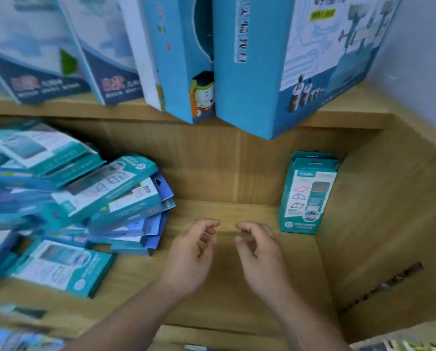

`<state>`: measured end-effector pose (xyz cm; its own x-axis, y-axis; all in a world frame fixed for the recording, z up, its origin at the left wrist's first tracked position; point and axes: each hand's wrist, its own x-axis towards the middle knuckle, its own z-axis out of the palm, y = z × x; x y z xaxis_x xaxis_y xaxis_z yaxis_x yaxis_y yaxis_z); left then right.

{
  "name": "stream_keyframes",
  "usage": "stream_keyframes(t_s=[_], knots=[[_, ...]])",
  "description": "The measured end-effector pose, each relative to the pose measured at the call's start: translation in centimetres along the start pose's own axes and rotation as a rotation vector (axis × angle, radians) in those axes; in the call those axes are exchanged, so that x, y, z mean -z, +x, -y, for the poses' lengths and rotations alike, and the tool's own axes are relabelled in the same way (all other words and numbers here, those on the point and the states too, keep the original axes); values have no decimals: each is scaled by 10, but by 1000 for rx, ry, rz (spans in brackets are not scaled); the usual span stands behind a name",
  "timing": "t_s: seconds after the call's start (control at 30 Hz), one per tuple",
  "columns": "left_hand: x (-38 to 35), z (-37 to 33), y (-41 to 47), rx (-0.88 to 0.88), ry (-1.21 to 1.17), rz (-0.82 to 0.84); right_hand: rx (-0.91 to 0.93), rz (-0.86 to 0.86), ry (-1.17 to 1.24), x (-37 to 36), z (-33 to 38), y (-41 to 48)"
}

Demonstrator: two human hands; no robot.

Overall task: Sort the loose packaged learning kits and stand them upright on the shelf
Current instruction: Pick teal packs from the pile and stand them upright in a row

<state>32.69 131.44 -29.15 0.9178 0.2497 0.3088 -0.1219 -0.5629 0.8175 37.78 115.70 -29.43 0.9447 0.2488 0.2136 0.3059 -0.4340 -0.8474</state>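
Head view: upright teal kit [307, 198] stands on the wooden shelf floor [224, 295] at the right end of the bay, with its right edge against the side panel [364, 211]. It's a slim carton with a teal border and a hang tab on top. The white front has line drawings of geometric shapes, a grey-teal strip down the right and a round seal near the bottom. Print is too blurred to read. A second kit [313, 155] of the same look stands directly behind it, only its top showing.

Well to the left of the upright teal kit is a loose pile of kits [105, 196]. These are the same teal cartons mixed with blue-edged ones, lying flat and askew on each other, tabs pointing different ways. Further left and nearer the camera, a flat kit [60, 267] lies face up.

Both hands are between the pile and the upright teal kit, over bare shelf.
- Left hand [189, 259]: fingers loosely curled, empty.
- Right hand [260, 259]: same, empty, near the upright teal kit's lower left corner, not touching it.

Above the upright teal kit, large blue boxes [250, 72] stand on the upper shelf, overhanging its edge.
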Motion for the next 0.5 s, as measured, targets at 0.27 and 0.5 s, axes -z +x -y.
stream_keyframes(t_s=[0.27, 0.5], knots=[[113, 50, -60, 120, 184, -151, 139, 314, -13, -87, 46, -13], [205, 104, -94, 237, 300, -267, 156, 439, -58, -164, 97, -30]])
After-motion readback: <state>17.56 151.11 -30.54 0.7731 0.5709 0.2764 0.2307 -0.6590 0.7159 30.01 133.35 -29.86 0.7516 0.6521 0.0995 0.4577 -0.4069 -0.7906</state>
